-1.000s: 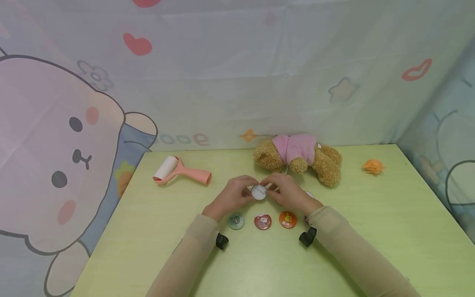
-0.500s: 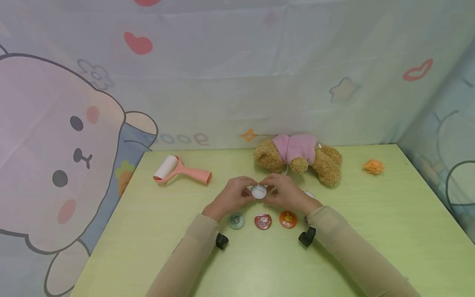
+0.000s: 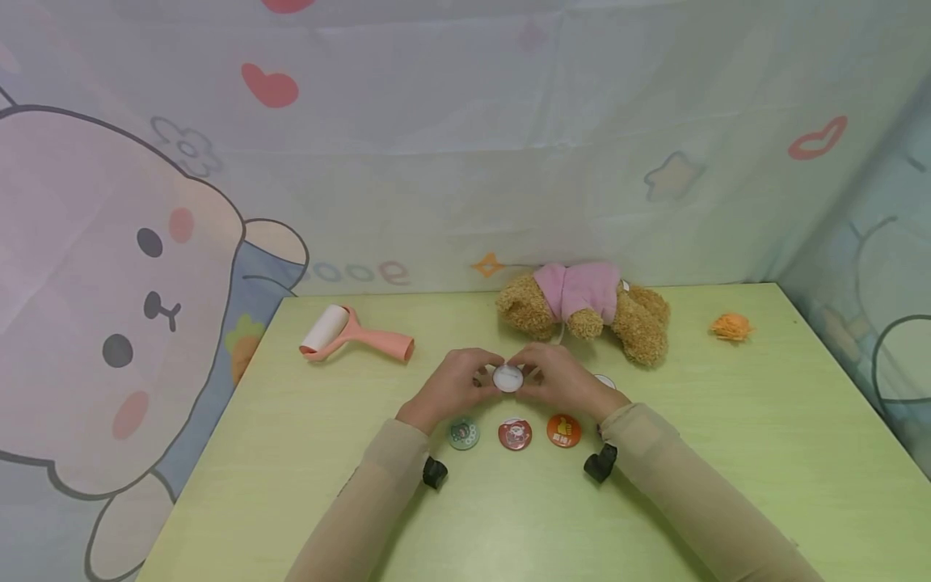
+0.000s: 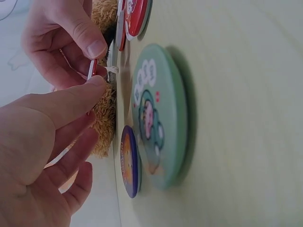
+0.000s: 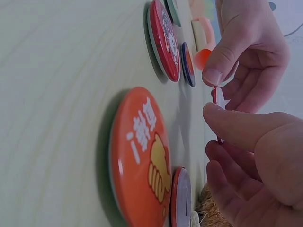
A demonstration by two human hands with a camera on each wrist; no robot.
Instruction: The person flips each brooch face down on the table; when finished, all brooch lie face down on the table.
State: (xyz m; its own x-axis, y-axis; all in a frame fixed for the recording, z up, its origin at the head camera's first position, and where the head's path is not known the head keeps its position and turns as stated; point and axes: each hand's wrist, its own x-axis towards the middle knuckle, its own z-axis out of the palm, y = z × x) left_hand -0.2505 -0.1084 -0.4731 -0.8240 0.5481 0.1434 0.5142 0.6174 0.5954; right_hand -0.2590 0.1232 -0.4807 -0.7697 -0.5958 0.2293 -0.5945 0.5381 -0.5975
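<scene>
Above the table, both hands pinch one round pin badge (image 3: pixel 507 378) by its edges, its white back with a thin pin-like line facing the head camera. A red rim shows in both wrist views. My left hand (image 3: pixel 457 381) holds its left side between thumb and fingers; my right hand (image 3: pixel 560 380) holds the right side. Nearer the body lie a green badge (image 3: pixel 464 433), a red badge (image 3: pixel 515 434) and an orange badge (image 3: pixel 563 431). Behind the right wrist a white-backed badge (image 3: pixel 605 381) is partly hidden. A purple-rimmed badge (image 4: pixel 129 161) lies beyond the green one.
A teddy bear (image 3: pixel 582 303) in a pink top lies behind the hands. To the left is a pink-handled lint roller (image 3: pixel 364 335); an orange fluffy clump (image 3: pixel 731 326) sits at the far right. A printed cloth hangs along the table's back edge.
Hands and badge stay in nearly the same spot. The right fingers have shifted slightly at the badge's edge, and the badge's tilt has changed a little.
</scene>
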